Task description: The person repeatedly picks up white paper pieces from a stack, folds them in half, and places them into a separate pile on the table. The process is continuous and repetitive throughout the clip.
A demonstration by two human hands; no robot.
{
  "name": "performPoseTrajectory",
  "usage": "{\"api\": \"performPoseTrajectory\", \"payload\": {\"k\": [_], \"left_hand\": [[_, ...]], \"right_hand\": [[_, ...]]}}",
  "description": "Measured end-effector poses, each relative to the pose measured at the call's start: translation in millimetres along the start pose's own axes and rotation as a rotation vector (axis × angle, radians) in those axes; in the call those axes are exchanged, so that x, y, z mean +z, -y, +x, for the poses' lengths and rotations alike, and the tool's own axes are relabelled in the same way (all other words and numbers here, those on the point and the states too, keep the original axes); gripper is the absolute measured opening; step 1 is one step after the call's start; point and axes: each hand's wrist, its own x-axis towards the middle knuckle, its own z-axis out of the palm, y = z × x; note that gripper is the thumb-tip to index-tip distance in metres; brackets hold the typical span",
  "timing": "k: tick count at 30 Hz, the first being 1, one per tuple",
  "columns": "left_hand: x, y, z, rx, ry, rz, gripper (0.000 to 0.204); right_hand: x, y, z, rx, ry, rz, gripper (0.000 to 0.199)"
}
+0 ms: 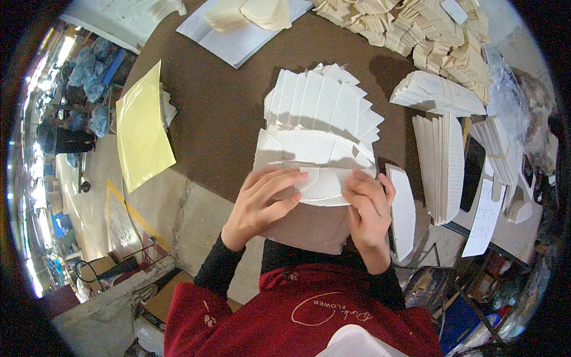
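Note:
A white, fine-ribbed folded paper piece (324,185) lies across the near end of a white stack, in front of my body. My left hand (266,199) has its left end, fingers over the top and thumb below. At its right end, my right hand (370,205) bends its fingers around the edge, slightly smeared by motion. Just beyond the piece, several similar white pieces (321,98) overlap in a fan on the brown tabletop (214,107). A brown flat sheet or board (315,229) shows under my hands at the near edge.
Bundles of white pieces (437,166) stand at the right, beside a single white piece (402,214) near the edge. Cream stacks (416,30) fill the far right. A yellow sheet (146,128) overhangs the left edge. Cream pieces (250,15) rest on an open notebook (235,41).

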Motion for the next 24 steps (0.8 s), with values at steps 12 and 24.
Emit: {"api": "performPoseTrajectory", "payload": {"k": [12,24], "left_hand": [[5.5,27.4,-8.2,-0.285,0.009,-0.327,0.129],[10.5,-64.1,26.7,-0.743,-0.388,-1.184,0.085]], "right_hand": [[13.0,18.8,-38.4,-0.154,0.018,0.201,0.018],[-33.7,44.0,-28.2,0.71,-0.095,0.968,0.016]]}}
